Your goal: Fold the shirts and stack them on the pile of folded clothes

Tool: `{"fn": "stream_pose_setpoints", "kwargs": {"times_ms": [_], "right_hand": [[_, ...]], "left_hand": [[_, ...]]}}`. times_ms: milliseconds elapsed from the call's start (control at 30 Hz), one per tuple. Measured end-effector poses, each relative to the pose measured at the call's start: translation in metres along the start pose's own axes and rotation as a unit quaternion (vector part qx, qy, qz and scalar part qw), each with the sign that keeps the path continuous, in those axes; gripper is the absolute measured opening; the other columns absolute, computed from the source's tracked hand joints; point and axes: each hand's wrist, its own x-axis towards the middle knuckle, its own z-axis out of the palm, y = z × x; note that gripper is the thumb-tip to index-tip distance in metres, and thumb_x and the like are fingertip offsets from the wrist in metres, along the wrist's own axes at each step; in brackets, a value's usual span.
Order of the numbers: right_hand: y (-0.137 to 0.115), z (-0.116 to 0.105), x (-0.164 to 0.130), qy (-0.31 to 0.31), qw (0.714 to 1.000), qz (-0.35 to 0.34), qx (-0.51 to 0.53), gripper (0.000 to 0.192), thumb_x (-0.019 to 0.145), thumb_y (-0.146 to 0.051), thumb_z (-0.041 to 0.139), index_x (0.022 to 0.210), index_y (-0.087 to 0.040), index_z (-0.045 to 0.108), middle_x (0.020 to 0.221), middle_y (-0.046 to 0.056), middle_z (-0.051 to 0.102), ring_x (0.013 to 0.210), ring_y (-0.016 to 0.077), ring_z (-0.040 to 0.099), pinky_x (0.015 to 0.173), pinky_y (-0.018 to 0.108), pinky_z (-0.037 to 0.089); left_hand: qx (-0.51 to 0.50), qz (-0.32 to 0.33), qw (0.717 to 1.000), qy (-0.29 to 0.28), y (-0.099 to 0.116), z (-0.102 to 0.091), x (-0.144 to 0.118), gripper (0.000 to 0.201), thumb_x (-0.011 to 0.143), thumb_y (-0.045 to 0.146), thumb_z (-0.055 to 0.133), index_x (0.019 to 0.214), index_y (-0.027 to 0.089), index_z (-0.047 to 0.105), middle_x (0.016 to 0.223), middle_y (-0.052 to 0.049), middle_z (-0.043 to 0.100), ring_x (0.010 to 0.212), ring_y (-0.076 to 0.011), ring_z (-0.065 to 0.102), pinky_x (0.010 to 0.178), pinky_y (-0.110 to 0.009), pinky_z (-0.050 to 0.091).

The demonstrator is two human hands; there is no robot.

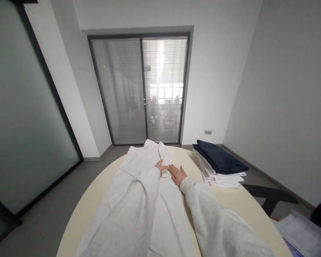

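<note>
A long white coat point(168, 210) lies spread lengthwise over the round table, its collar end at the far edge. My left hand point(161, 165) rests on the upper front of the coat, fingers stretched toward the right; part of it is hidden by its sleeve. Right beside it, my right hand point(177, 175) lies flat across the coat's right edge, with fingers extended and thumb apart. The fingertips of both hands meet or nearly meet. Neither hand grips anything that I can see. My grey sleeves cover much of the coat's near part.
On the table's right side stands a stack of folded white garments point(222, 179) with dark navy folded cloth point(219, 157) on top. The pale round table point(93, 192) has a curved edge. Papers point(305, 228) and a black chair part point(270, 192) are at the lower right.
</note>
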Motion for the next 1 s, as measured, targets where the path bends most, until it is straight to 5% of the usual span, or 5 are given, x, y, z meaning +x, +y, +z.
{"fn": "stream_pose_setpoints", "kwargs": {"times_ms": [167,333,467,767,1000], "right_hand": [[0.003,-0.004,0.000,-0.005,0.999,0.022,-0.023,0.065,0.076,-0.014,0.033,0.137,-0.035,0.026,0.147,-0.001,0.020,0.135,0.0208,0.014,0.098,0.066,0.000],[0.013,-0.010,-0.003,0.002,1.000,0.014,-0.009,0.062,0.079,-0.012,0.031,0.135,-0.038,0.029,0.145,-0.002,0.025,0.134,0.0193,0.018,0.097,0.066,0.005],[0.012,-0.020,-0.006,0.000,1.000,0.026,0.001,0.061,0.078,-0.009,0.033,0.131,-0.038,0.036,0.143,-0.002,0.030,0.132,0.0210,0.023,0.096,0.066,0.013],[-0.061,-0.035,-0.008,0.115,0.991,-0.055,-0.040,0.044,0.081,-0.051,0.046,0.117,-0.028,0.056,0.113,0.011,0.048,0.106,0.0257,0.041,0.086,0.039,0.034],[-0.042,-0.031,-0.002,0.074,0.986,0.124,-0.083,0.029,0.077,-0.027,0.049,0.103,-0.016,0.059,0.095,0.014,0.056,0.088,0.0254,0.054,0.072,0.034,0.040]], "left_hand": [[0.019,-0.001,0.999,-0.026,-0.041,-0.051,-0.024,0.050,0.075,0.043,0.053,0.116,0.014,0.057,0.121,-0.008,0.058,0.115,-0.0214,0.050,0.100,-0.030,0.035],[0.126,-0.018,0.992,-0.023,-0.085,-0.081,-0.066,0.059,0.077,0.050,0.047,0.127,0.020,0.046,0.140,-0.007,0.036,0.131,-0.0218,0.027,0.109,-0.038,0.016],[0.353,0.011,0.936,-0.020,-0.098,-0.077,-0.084,0.058,0.086,0.050,0.024,0.140,0.027,0.024,0.148,0.001,0.013,0.136,-0.0180,0.009,0.109,-0.047,0.007],[0.373,0.031,0.927,-0.022,-0.084,-0.061,-0.087,0.058,0.087,0.046,0.020,0.141,0.026,0.021,0.149,0.002,0.011,0.137,-0.0171,0.008,0.109,-0.047,0.007],[0.372,0.042,0.927,-0.024,-0.089,-0.058,-0.083,0.059,0.087,0.050,0.019,0.141,0.028,0.020,0.149,0.004,0.010,0.137,-0.0158,0.007,0.109,-0.047,0.007]]}}
